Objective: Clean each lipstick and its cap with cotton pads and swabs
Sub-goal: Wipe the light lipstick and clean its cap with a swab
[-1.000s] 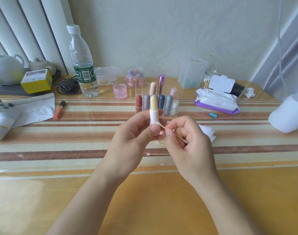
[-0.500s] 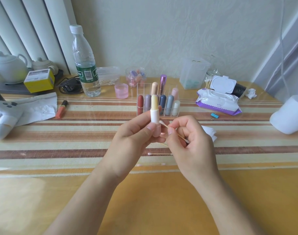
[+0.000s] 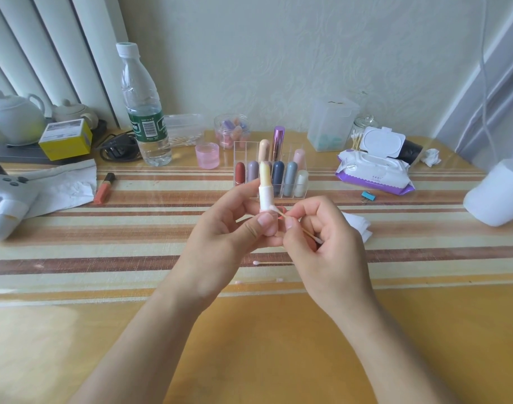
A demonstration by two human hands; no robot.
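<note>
My left hand [image 3: 234, 228] holds an uncapped lipstick [image 3: 265, 188] upright, with a pale yellow stick in a white tube, pinched near its base between thumb and fingers. My right hand [image 3: 322, 240] pinches a cotton swab [image 3: 306, 233] whose tip touches the tube's lower part. Behind them stands a clear organizer [image 3: 271, 177] with several capped lipsticks. Two used swabs [image 3: 271, 263] lie on the table under my hands. A white cotton pad [image 3: 358, 227] lies partly hidden behind my right hand.
A wet-wipe pack [image 3: 374, 172], a swab jar [image 3: 363, 126] and a frosted box [image 3: 332, 125] stand at the back right. A water bottle [image 3: 143, 112], a pink cup [image 3: 207, 155], a loose orange lip gloss [image 3: 103, 188], tissue paper [image 3: 63, 185] and a white mug [image 3: 500, 193] surround the work area.
The swab's tip has moved down the tube toward its base. Both hands stay in nearly the same place; the view has shifted slightly.
</note>
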